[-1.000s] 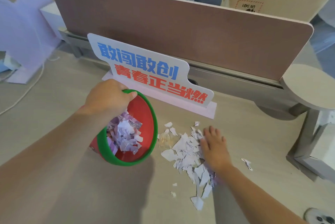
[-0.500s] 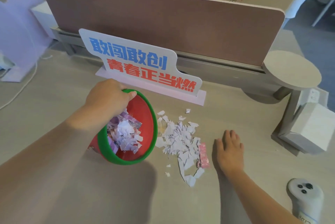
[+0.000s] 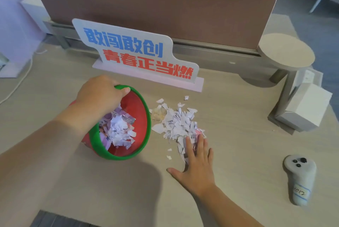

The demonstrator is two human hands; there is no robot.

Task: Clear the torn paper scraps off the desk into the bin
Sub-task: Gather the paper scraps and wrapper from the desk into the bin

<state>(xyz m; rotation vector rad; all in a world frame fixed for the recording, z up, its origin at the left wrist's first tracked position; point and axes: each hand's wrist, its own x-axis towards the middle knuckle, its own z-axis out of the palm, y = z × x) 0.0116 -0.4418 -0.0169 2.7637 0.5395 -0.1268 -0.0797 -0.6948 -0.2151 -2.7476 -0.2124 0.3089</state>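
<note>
A small red bin (image 3: 139, 114) with a green rim lies tilted on the desk, its mouth facing right, with a heap of torn paper inside. My left hand (image 3: 100, 94) grips its upper rim. Just right of the mouth lies a pile of white torn paper scraps (image 3: 178, 121), with a few stray bits (image 3: 168, 157) nearer me. My right hand (image 3: 197, 162) lies flat on the desk, fingers spread, its fingertips on the near edge of the pile.
A white sign (image 3: 135, 52) with blue and red characters stands behind the bin and the scraps. A brown divider panel (image 3: 165, 4) closes the back. A grey controller (image 3: 300, 177) lies at the right. A round stand (image 3: 286, 52) and white box (image 3: 304, 109) sit far right.
My right hand has come back left from the bare desk onto the near edge of the scrap pile. The pile is more bunched toward the bin. The bin and my left hand stay put.
</note>
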